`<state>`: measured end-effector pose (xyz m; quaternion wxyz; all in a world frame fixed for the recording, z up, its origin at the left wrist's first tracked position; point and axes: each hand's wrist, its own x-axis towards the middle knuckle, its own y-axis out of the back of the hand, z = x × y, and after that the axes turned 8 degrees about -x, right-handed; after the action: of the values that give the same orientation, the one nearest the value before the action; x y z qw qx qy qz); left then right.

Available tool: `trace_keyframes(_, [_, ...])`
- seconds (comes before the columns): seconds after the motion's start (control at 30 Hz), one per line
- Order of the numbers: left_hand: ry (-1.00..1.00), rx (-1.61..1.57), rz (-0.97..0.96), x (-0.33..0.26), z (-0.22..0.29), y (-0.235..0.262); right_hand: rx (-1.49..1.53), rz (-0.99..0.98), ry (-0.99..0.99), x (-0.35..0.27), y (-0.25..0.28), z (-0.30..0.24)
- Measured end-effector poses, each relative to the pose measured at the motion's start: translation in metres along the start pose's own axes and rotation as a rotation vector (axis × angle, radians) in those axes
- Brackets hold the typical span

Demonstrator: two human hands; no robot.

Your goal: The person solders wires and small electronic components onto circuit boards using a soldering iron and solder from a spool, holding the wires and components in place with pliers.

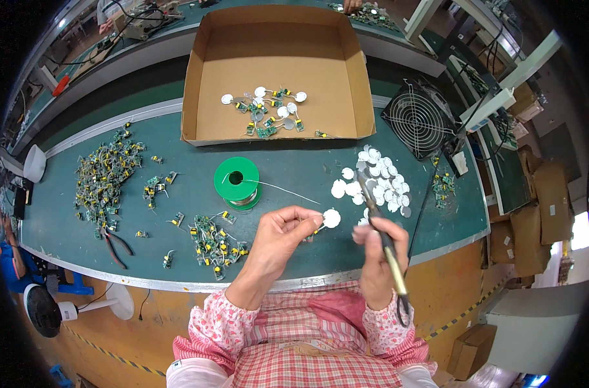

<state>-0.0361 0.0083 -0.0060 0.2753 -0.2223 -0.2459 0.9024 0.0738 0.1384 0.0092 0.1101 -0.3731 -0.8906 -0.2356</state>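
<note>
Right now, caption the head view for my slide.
Left hand holding white disc, right hand holding soldering iron, green spool beyond.

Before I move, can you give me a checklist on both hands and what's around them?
1. White round disc secure in the left hand: ok, it shows at the pinched fingertips.
2. Pen-shaped soldering iron with a black-and-gold handle gripped by the right hand: ok.
3. Iron's tip apart from the held disc: ok, a gap shows.
4. Tip off the loose pile of white and grey discs: cannot tell, they overlap in view.
5. Wire's free end on the green round spool apart from the held disc: ok.
6. Right hand free: not ok.
</note>
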Motion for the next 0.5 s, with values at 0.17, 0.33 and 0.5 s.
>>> trace_keyframes(0.17, [0.039,0.053,-0.09,-0.007,-0.002,-0.007,0.148,-0.082,-0.075,0.0,-0.013,0.006])
trace_keyframes(0.33, [0.061,0.311,-0.255,-0.01,-0.004,-0.006,0.123,-0.107,-0.092,0.002,-0.003,0.003])
trace_keyframes(0.5, [0.071,0.322,-0.265,-0.006,0.003,-0.008,0.121,-0.159,-0.083,0.007,0.007,0.0])
